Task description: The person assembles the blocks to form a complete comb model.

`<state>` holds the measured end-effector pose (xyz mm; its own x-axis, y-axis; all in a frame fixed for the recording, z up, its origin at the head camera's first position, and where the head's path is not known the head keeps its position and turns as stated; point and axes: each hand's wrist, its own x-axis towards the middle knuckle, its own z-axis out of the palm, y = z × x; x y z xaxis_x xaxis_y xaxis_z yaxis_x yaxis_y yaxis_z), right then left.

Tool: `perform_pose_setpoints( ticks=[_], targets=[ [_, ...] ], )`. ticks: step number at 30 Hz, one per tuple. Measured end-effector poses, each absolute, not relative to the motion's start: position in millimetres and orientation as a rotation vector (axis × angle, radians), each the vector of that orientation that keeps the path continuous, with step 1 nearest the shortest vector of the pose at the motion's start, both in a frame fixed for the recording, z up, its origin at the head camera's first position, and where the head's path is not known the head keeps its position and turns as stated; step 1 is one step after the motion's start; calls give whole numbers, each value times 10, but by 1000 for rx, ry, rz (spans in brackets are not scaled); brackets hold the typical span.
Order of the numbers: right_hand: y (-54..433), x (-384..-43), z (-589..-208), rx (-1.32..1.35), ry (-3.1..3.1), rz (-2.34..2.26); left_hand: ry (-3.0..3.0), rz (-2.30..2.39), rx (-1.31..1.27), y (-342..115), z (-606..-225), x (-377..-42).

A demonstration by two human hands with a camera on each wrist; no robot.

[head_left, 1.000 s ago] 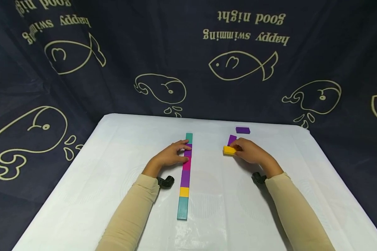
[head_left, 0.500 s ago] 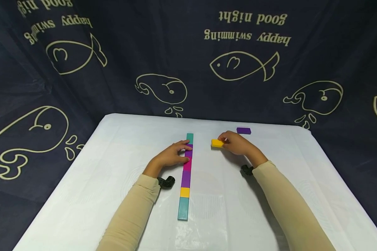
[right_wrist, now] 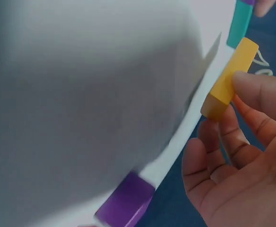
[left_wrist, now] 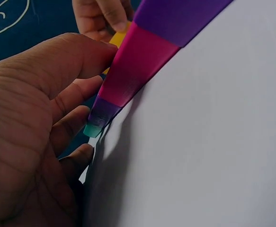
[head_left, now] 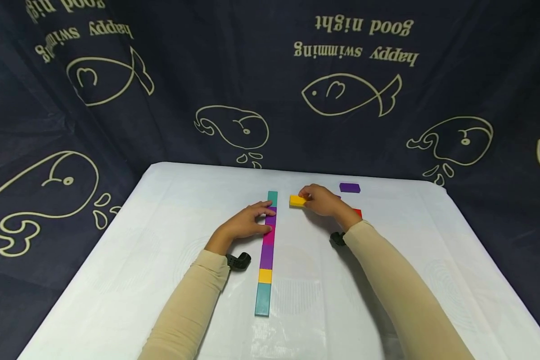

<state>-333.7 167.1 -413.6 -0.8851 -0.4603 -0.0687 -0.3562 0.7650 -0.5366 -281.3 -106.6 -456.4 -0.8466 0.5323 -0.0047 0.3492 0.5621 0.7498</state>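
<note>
A smooth yellow oblong block (head_left: 297,201), presumably light, rigid and best held by its long sides, is pinched by the right hand (head_left: 320,201) near the multicoloured block row (head_left: 266,256), touched by the relaxed left hand (head_left: 246,221).

White-covered surface (head_left: 117,265), far corners rounded, soft glare toward the near edge. Navy cloth (head_left: 270,70) backs the far edge and shows past both side edges; pale fish (head_left: 337,95), whales (head_left: 236,127), upside-down lettering (head_left: 355,53).
</note>
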Motion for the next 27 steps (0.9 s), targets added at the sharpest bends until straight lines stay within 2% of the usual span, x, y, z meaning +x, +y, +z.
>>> perform_pose_setpoints(
  ticks=[27],
  targets=[
    [1266,-3506,-4248,-563,2824,-675,2586,1148,752,-1079,-4562,-2813]
  ],
)
